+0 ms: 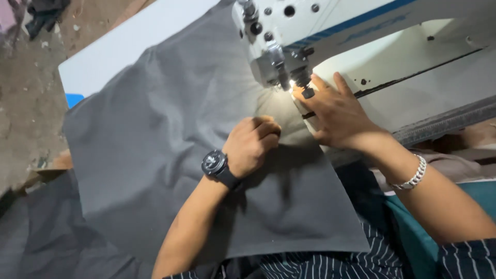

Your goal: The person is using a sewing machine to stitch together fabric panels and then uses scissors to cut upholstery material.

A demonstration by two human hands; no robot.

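Centrally, a grey fabric sheet [170,139] lies spread over the white counter [129,44], reaching under the needle area of a white sewing machine [289,46]. Left hand [253,144], wearing a black wristwatch [217,165], rests on the fabric with fingers curled into a loose fist. Right hand [338,113], with a silver bracelet [413,175], lies flat, fingers extended, pressing the fabric edge beside the presser foot.
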